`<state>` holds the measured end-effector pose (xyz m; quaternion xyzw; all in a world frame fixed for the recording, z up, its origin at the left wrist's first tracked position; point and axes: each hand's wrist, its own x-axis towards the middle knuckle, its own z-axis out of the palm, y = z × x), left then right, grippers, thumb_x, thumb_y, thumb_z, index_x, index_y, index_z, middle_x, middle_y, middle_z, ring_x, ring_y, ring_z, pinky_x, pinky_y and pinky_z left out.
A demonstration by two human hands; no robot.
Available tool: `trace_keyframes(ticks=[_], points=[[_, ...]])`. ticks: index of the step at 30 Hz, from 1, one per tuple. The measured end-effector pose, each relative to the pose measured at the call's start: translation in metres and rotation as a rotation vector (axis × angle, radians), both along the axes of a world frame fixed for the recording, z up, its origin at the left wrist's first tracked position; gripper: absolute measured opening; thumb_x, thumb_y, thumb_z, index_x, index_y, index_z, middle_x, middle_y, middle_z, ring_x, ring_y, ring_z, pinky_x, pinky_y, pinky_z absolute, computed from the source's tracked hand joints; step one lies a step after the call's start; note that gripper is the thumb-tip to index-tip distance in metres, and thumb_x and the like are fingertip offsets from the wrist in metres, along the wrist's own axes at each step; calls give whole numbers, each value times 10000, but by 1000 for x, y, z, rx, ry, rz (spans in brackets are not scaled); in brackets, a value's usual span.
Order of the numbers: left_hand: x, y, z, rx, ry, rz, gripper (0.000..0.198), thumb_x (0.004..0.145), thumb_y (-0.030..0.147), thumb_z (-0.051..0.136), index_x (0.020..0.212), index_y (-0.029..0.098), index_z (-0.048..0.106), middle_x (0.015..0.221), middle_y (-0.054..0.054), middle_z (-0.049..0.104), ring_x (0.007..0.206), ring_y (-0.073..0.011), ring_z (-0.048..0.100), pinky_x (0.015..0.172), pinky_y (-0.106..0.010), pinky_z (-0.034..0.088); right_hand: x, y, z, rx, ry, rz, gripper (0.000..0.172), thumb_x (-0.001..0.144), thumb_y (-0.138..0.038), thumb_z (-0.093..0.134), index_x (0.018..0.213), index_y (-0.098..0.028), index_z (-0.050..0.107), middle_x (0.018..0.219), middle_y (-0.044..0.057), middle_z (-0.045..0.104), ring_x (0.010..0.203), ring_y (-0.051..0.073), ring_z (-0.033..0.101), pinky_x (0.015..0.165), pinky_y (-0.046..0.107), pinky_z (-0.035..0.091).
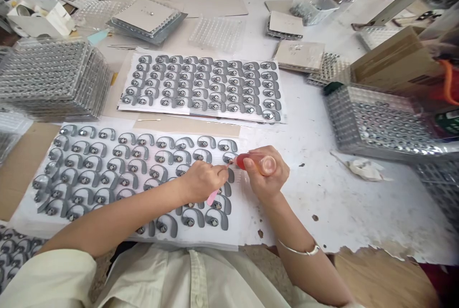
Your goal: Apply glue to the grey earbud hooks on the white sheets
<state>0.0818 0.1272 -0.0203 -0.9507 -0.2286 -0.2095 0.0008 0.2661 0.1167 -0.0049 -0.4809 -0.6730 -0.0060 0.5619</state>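
Observation:
My left hand is closed on a thin pink tool, its tip meeting the mouth of a small bottle of orange liquid. My right hand is wrapped round that bottle, which lies tilted toward the left. Both hands hover over the right edge of a white sheet covered with rows of grey ear-hook shaped parts.
A second sheet of grey parts lies farther back. Stacks of clear blister trays stand at the left and right. A crumpled tissue lies at the right. Cardboard pieces and more trays sit along the back.

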Motion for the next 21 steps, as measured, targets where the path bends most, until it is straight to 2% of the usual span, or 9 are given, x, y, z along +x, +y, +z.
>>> trace_keyframes(ticks=[5, 21], points=[[0, 0, 0, -1, 0, -2, 66, 816, 94, 527, 769, 132, 554, 796, -56, 702, 541, -144, 639, 365, -240, 410, 0, -1, 0, -21, -18, -40, 145, 857, -272, 630, 759, -186, 567, 656, 6, 617, 588, 143, 589, 507, 263, 456], [0, 1, 2, -2, -33, -7, 81, 795, 70, 508, 807, 124, 568, 784, -51, 705, 525, -145, 643, 363, -236, 424, 0, 1, 0, 40, 23, 16, 92, 827, -203, 655, 798, -193, 568, 666, 1, 604, 596, 141, 560, 523, 268, 468]])
